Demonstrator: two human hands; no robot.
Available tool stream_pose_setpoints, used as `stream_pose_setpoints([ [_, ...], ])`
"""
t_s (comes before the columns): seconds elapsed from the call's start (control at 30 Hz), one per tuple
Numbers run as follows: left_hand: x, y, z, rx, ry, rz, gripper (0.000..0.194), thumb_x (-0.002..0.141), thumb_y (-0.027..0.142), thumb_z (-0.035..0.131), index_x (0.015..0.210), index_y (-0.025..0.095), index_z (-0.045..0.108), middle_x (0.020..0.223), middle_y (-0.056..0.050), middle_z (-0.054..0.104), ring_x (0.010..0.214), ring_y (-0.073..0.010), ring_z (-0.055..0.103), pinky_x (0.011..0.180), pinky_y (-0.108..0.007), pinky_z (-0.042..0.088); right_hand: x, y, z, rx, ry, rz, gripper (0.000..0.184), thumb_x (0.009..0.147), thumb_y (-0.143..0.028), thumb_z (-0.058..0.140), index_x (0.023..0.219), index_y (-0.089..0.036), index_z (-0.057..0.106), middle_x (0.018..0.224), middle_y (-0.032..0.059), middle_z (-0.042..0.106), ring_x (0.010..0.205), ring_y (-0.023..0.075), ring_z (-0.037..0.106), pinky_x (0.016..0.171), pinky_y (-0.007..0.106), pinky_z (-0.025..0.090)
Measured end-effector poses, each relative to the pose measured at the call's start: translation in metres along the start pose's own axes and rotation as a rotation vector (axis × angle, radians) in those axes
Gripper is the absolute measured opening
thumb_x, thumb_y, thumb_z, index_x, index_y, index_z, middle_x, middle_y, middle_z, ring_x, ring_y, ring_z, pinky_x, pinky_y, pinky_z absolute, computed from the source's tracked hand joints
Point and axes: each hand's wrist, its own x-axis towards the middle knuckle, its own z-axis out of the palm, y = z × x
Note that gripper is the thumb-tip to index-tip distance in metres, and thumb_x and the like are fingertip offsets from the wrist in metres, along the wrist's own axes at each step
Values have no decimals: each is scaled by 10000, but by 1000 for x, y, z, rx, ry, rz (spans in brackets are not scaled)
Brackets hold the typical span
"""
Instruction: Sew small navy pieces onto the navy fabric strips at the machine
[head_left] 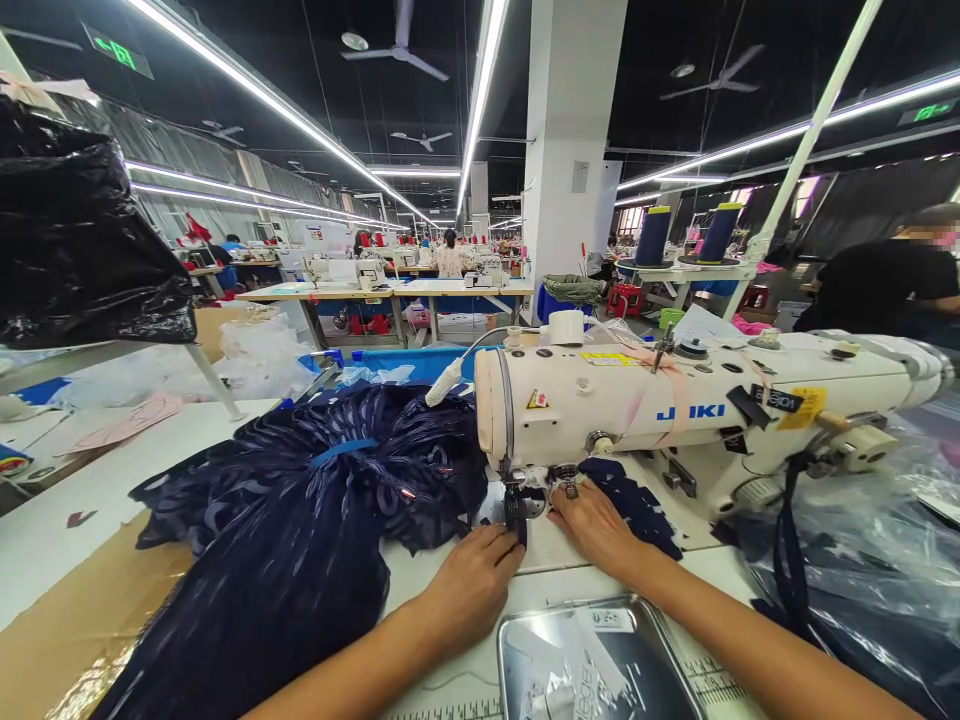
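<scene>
A white JUKI sewing machine (585,400) stands before me, its needle area low at the left end of the head. My left hand (480,575) lies just left of the needle area, fingers together and bent, tips against a narrow dark piece (516,515). What they pinch is hidden. My right hand (596,520) reaches under the machine arm to the right of the needle. Its fingers are closed near a small metal spring (567,482); I cannot make out what they hold. Dark navy cut pieces (630,505) lie behind it.
Left is a large navy sheer fabric bundle (300,530) tied with a blue band (343,452). A metal tray (671,650) holding white labels (570,670) sits in front. Clear plastic bags (862,560) are at right, a black bag (82,230) at upper left.
</scene>
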Motion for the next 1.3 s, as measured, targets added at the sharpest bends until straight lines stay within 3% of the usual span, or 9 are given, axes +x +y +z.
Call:
stream_pose_setpoints([
  [0.2, 0, -1, 7, 101, -17, 33, 376, 734, 17, 435, 1084, 77, 559, 1117, -122, 607, 1017, -241, 548, 883, -367, 482, 10, -17, -10, -9, -182, 53, 186, 831, -32, 417, 843, -128, 575, 841, 93, 613, 775, 209, 548, 721, 323, 363],
  [0.4, 2, 1, 5, 158, -24, 46, 304, 757, 38, 474, 1040, 83, 577, 1153, -137, 586, 1002, -234, 560, 864, -343, 482, 33, -27, -6, 348, -336, 211, 150, 848, -138, 452, 769, -171, 575, 772, 31, 620, 763, 180, 548, 713, 292, 371],
  [0.6, 7, -1, 7, 144, -84, 27, 189, 763, 58, 505, 923, 108, 593, 1186, -140, 563, 992, -244, 552, 831, -376, 482, 33, -18, 10, 616, -304, 247, 113, 786, -149, 488, 719, -183, 572, 680, -6, 588, 646, 139, 524, 616, 252, 374],
  [0.8, 12, -1, 4, 69, -148, -31, 225, 743, 23, 472, 913, 129, 575, 1142, -109, 582, 989, -241, 532, 819, -391, 479, 28, -15, 16, 635, -261, 234, 106, 790, -174, 485, 713, -179, 559, 660, -11, 564, 625, 133, 518, 602, 249, 389],
  [0.93, 11, -2, 2, 16, -141, -46, 275, 705, 9, 473, 932, 131, 568, 1139, -98, 579, 1004, -240, 516, 823, -396, 476, 23, -17, 12, 522, -174, 113, 105, 810, -123, 475, 754, -172, 549, 697, 2, 571, 666, 143, 527, 630, 261, 413],
  [1.13, 5, -4, 1, -7, -8, -10, 240, 735, 18, 455, 907, 114, 592, 1026, -103, 627, 973, -210, 547, 878, -357, 455, 9, -19, -2, 170, -35, -329, 217, 874, -81, 391, 925, -140, 593, 940, 97, 609, 814, 190, 539, 740, 337, 456],
  [1.3, 16, -3, 8, 40, 28, -28, 231, 746, 48, 479, 936, 87, 603, 978, -118, 639, 942, -218, 568, 877, -351, 455, 8, -5, -2, 97, -55, -380, 302, 855, -51, 402, 1096, -120, 571, 1074, 113, 612, 956, 202, 565, 815, 334, 482],
])
